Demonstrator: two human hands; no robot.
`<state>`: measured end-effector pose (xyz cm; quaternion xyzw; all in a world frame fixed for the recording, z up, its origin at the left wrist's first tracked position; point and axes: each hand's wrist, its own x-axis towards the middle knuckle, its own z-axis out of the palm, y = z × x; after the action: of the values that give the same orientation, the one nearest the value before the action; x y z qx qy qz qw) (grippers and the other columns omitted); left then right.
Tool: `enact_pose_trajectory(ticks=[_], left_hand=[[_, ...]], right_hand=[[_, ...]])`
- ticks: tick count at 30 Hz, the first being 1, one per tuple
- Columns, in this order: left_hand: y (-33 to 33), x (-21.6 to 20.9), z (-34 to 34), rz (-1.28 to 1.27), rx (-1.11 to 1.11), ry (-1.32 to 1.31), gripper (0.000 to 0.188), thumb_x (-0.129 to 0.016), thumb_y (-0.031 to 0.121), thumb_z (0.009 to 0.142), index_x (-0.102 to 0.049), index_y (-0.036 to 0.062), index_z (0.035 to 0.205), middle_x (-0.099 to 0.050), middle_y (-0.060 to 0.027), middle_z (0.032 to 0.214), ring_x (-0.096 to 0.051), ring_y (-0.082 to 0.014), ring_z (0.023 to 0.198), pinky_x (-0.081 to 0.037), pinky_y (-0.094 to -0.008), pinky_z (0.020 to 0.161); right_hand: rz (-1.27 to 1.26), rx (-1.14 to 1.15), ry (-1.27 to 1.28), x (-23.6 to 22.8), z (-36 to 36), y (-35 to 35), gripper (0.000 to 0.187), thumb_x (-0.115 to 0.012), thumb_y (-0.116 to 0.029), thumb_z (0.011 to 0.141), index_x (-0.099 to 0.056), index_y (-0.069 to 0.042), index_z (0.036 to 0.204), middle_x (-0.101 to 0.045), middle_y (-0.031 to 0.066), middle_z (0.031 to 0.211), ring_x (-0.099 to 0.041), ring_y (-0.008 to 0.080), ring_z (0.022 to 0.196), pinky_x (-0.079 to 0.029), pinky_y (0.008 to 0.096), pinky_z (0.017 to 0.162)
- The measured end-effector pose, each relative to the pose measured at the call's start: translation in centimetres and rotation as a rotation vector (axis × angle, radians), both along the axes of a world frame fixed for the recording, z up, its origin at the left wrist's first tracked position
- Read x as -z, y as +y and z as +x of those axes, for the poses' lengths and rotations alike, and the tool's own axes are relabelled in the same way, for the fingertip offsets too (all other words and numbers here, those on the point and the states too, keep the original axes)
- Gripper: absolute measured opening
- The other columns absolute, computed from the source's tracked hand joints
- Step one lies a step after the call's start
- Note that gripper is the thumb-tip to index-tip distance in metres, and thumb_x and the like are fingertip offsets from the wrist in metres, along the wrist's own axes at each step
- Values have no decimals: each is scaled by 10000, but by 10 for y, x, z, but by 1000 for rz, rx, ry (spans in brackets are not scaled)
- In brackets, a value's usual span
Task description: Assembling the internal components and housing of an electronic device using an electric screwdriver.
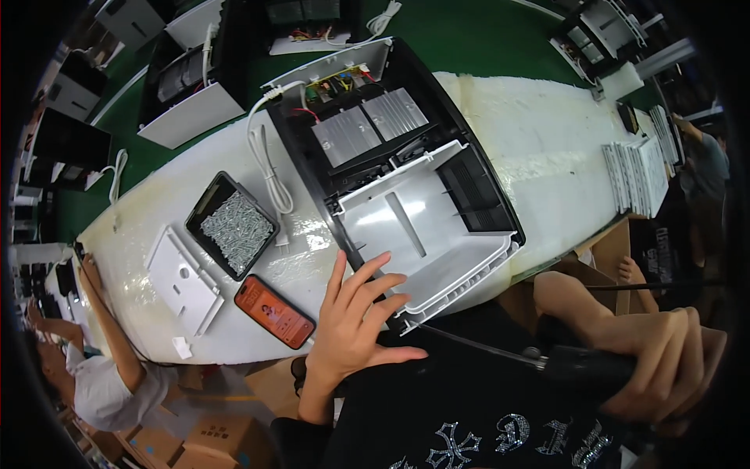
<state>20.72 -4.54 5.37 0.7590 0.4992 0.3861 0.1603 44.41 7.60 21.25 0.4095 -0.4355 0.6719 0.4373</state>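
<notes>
My right hand [664, 359] is wrapped around the black handle of a power screwdriver [586, 374]. Its long thin shaft runs left, with the tip at the near corner of a black appliance housing [306, 173]; I cannot tell whether it sits on a screw. Beside that corner my left hand [348, 332] is open, fingers spread, apparently holding nothing. The housing lies open, showing a white inner shell [383, 234], silver ribbed metal blocks [348, 139] and a wired circuit board [336, 86]. A white power cable [262, 160] hangs over its left side.
Left of the housing, a black tray [211, 254] holds many screws [238, 227]. A phone [275, 311] and a white plate [180, 273] lie near it on the white worktop [562, 164]. Stacked white panels [637, 176] stand right. Other people work at both sides; more housings [191, 98] stand beyond.
</notes>
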Motion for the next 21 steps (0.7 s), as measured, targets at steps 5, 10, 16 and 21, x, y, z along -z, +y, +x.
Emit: enact_pose_trajectory(ticks=[5, 10, 16, 21], left_hand=[[-4, 13, 16, 28, -130, 152, 388, -843, 347, 653, -637, 104, 874, -611, -34, 1113, -539, -267, 1232, -293, -619, 1107], [-2, 7, 14, 30, -108, 140, 359, -818, 297, 640, -640, 100, 883, -606, -38, 1114, -536, -270, 1232, -304, -613, 1107], [-1, 9, 13, 30, -95, 132, 349, -808, 306, 666, -645, 94, 891, -611, -38, 1093, -547, -275, 1217, -306, -610, 1106], [-1, 7, 13, 32, -102, 130, 340, -811, 310, 678, -646, 93, 882, -613, -37, 1079, -556, -274, 1204, -306, -608, 1105]], right_hand=[[-21, 443, -159, 29, -11, -26, 268, -751, -30, 797, -496, 11, 725, -576, 126, 521, -561, 207, 378, -520, 296, 324], [24, 477, -284, 49, -45, -25, 298, -754, -147, 850, -505, 11, 809, -591, 148, 528, -562, 212, 385, -531, 340, 390], [42, 459, -345, 64, -49, -22, 347, -760, -207, 859, -495, 16, 842, -590, 162, 542, -553, 211, 383, -530, 327, 408], [52, 416, -344, 67, -52, -21, 364, -765, -208, 855, -494, 34, 845, -579, 170, 543, -531, 206, 374, -510, 320, 381]])
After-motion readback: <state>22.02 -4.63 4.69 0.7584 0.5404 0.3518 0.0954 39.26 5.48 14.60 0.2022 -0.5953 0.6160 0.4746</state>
